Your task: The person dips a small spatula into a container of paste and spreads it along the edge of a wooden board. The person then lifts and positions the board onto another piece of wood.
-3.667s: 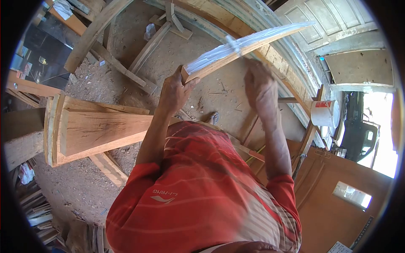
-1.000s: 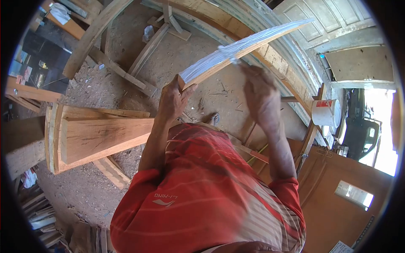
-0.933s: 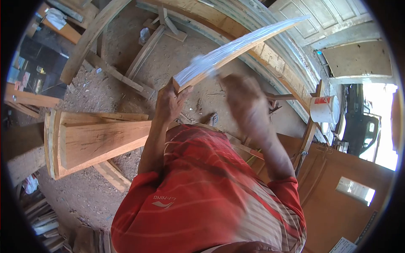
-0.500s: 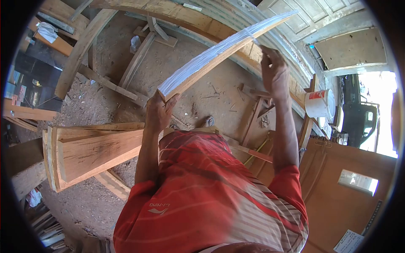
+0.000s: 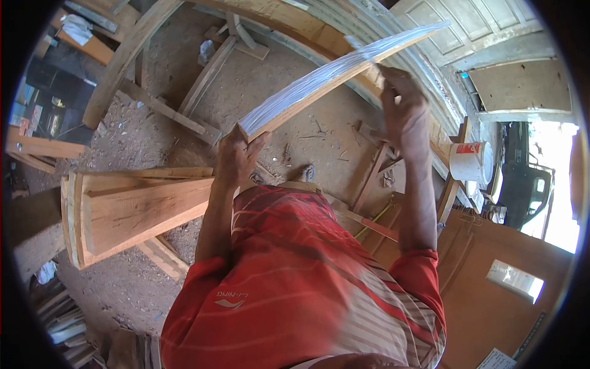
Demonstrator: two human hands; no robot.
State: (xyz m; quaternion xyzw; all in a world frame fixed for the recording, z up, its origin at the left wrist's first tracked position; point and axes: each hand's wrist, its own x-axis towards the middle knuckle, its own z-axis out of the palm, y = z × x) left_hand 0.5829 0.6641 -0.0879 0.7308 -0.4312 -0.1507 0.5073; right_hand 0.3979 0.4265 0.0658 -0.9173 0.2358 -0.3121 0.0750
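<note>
My left hand (image 5: 238, 155) grips the near end of a long wooden board (image 5: 295, 113), fingers wrapped round its corner. The board slants up to the right, and its upper face is covered with a streaky white coating (image 5: 319, 80) that looks like glue. Over the far half of that face, my right hand (image 5: 402, 107) is closed on a thin, pale spreader (image 5: 361, 50). The spreader is smeared by motion, so its exact kind is unclear; it lies across the coated face.
Stacked wooden planks (image 5: 141, 212) stand at the left. A white bucket (image 5: 472, 163) with a red label is at the right, near a brown door panel (image 5: 473, 270). A long timber beam (image 5: 307, 24) runs behind the board. Wooden frames stand on the dirt floor (image 5: 295, 135).
The spreader now reaches farther across the coated face, toward its far edge. My left hand keeps its grip on the board's end. The whole view has shifted slightly.
</note>
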